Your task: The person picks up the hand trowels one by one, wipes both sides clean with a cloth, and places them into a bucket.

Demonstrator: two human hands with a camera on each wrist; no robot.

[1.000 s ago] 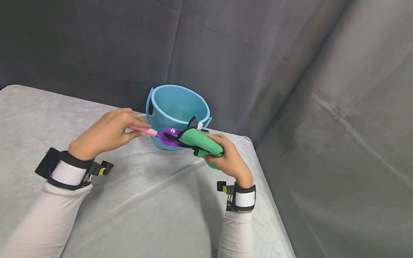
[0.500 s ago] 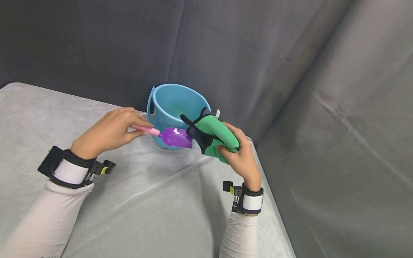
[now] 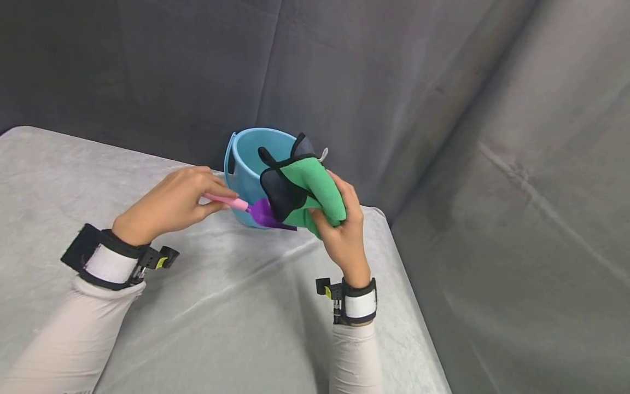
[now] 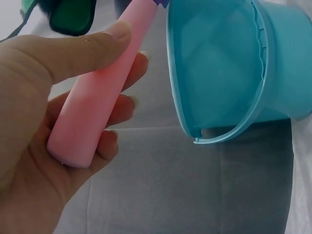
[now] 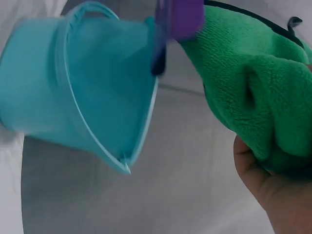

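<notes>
My left hand (image 3: 172, 205) grips the pink handle (image 4: 100, 95) of a toy shovel; its purple blade (image 3: 264, 214) points right, in front of a blue bucket (image 3: 248, 158). My right hand (image 3: 339, 230) holds a bunched green cloth with black trim (image 3: 307, 191), raised over the blade and partly hiding it. In the right wrist view the green cloth (image 5: 253, 83) fills the right side, with the purple blade (image 5: 179, 17) at the top edge and the bucket (image 5: 73, 92) at left. The bucket (image 4: 219, 73) looks empty inside.
A table under a grey wrinkled cover (image 3: 221, 306) holds the bucket near its far right corner. The table's right edge (image 3: 413, 306) runs close beside my right arm. Dark grey curtains (image 3: 394, 82) hang behind and to the right.
My right hand has lifted the green cloth up and left, from lying on the purple blade to standing over it before the bucket. The left hand with the shovel has hardly moved.
</notes>
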